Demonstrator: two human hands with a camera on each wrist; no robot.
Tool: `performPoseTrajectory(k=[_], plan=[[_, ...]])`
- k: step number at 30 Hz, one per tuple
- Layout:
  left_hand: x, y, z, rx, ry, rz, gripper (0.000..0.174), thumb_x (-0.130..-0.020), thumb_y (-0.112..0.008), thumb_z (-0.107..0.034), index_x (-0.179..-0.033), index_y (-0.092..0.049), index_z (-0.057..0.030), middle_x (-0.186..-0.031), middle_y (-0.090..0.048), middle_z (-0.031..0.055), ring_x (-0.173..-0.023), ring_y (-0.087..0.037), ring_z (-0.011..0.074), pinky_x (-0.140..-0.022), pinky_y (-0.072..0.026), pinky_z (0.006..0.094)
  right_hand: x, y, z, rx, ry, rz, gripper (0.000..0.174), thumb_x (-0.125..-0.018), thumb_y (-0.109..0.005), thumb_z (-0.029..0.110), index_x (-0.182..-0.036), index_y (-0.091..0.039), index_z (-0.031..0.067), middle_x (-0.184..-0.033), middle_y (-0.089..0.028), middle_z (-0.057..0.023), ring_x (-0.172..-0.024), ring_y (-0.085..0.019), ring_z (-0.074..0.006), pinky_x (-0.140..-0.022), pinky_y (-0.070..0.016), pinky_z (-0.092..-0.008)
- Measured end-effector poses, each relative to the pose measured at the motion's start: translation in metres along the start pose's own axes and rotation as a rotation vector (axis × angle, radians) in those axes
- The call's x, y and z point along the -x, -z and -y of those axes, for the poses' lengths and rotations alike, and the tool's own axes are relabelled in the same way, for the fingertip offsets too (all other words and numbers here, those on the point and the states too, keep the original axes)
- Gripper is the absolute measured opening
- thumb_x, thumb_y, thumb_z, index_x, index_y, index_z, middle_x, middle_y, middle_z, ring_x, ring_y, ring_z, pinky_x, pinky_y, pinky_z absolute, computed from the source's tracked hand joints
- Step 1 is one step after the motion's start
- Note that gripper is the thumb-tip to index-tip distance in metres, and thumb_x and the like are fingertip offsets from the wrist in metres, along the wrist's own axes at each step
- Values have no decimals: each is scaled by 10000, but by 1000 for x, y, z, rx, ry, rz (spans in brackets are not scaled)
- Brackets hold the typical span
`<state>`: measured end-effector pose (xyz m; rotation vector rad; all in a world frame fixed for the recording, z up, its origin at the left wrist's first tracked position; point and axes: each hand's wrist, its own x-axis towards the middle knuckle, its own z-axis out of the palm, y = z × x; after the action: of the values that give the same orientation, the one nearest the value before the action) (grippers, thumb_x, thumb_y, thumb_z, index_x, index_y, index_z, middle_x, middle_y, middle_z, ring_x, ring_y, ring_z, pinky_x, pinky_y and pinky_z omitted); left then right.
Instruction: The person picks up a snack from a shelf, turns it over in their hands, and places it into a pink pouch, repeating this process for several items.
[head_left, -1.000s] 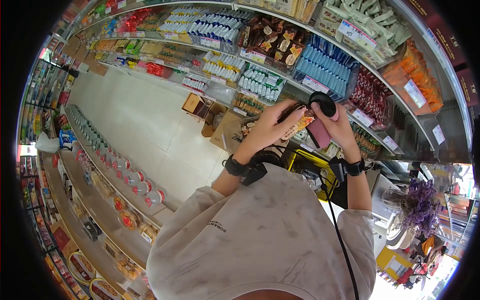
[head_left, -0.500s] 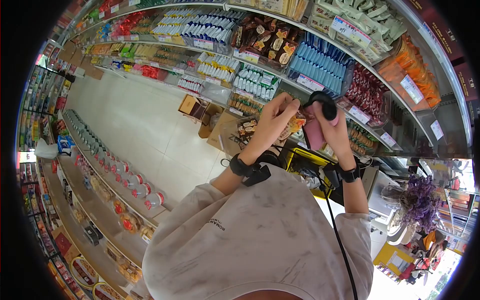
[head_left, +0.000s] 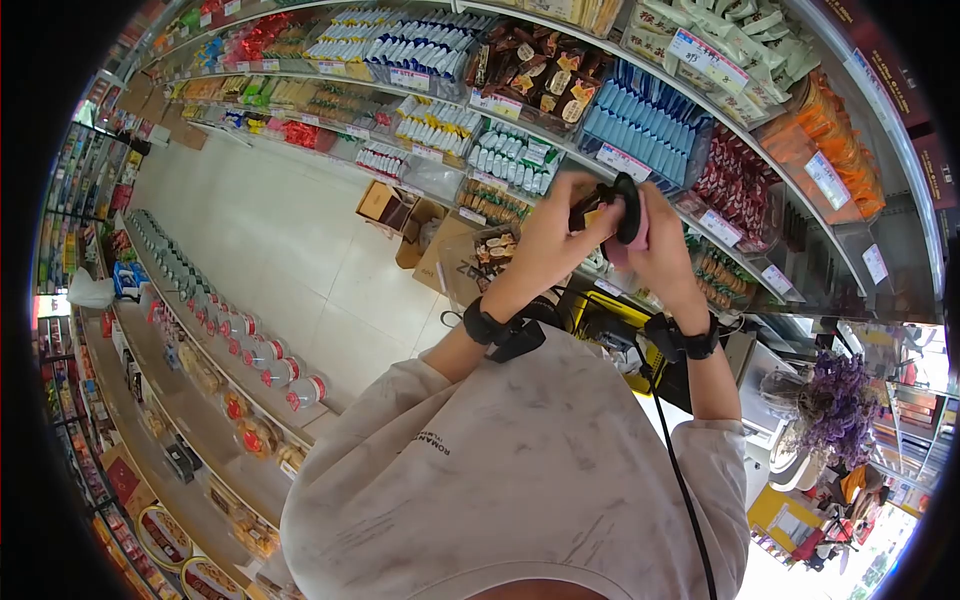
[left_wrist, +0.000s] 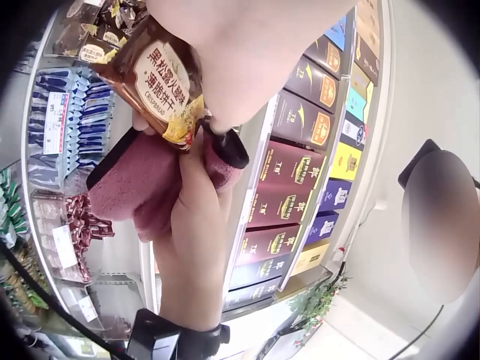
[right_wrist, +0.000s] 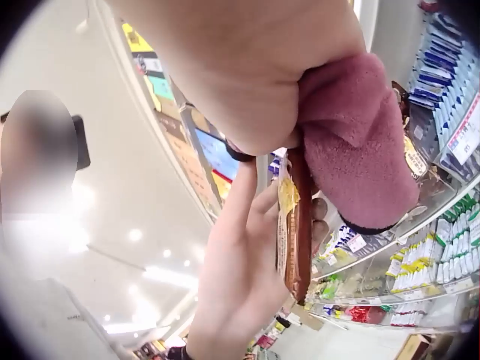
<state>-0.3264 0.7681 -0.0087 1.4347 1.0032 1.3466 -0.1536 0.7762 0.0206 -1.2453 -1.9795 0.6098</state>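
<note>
My left hand grips a brown packet of crispbread with a cream label and a yellow-orange printed corner. Held in my right hand is a mauve cloth with a black border, bunched and folded over. Both hands are close together in front of the shelf, and the cloth lies right at the packet's printed corner in the left wrist view. From the head view the packet is mostly hidden behind the left fingers and the cloth's black edge.
Shelves ahead hold bins of wrapped snacks, including blue packets and brown packets. Below the hands stand a clear bin and a yellow basket. Lidded jars line the left shelf; purple flowers are at right.
The hands drew slightly apart, then came back together. The left hand turned the packet up, so its printed face no longer shows in the head view. The cloth moved up against it.
</note>
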Motion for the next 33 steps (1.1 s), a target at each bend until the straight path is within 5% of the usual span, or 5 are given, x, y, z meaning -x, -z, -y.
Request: performPoseTrajectory(k=[6, 11, 16, 22, 33], plan=[[-2, 9, 3, -273, -302, 47, 578, -778, -846, -136, -1228, -499, -28, -1120, -577, 135, -975, -637, 219, -839, -522, 330, -6, -1, -3, -398, -283, -123, 282, -953, -650, 157, -1158, -614, -34, -1015, -695, -96, -929, -622, -129, -837, -486, -296], [2, 6, 2, -269, -201, -132, 550, -775, -833, -92, -1239, -554, 1, -1153, -637, 160, -1019, -660, 230, -870, -524, 329, -9, -6, 29, -722, -233, -192, 437, -1020, -592, 377, -1193, -622, -23, -1045, -675, -27, -941, -569, -89, -855, -453, -257], [2, 8, 2, -241, -240, -219, 493, -827, -774, -36, -1263, -557, 38, -1186, -656, 163, -1077, -660, 218, -895, -540, 321, 11, 6, 44, -474, -540, 49, 582, -1066, -374, 533, -1058, -615, 4, -839, -501, 29, -764, -406, -83, -695, -369, -238], [7, 3, 12, 179, -61, -81, 492, -869, -707, 25, -1316, -504, 53, -1237, -564, 135, -1144, -602, 199, -913, -572, 337, -5, -2, 55, -664, -500, 183, 505, -1071, -388, 505, -963, -580, 50, -747, -396, 55, -667, -338, -66, -592, -293, -239], [10, 13, -13, 373, -51, -23, 448, -971, -638, -55, -1376, -496, 73, -1291, -599, 125, -1194, -564, 159, -1009, -454, 299, 1, 4, 3, -587, -534, 424, 491, -1026, -495, 525, -923, -612, 59, -692, -570, 9, -587, -490, -43, -514, -368, -215]])
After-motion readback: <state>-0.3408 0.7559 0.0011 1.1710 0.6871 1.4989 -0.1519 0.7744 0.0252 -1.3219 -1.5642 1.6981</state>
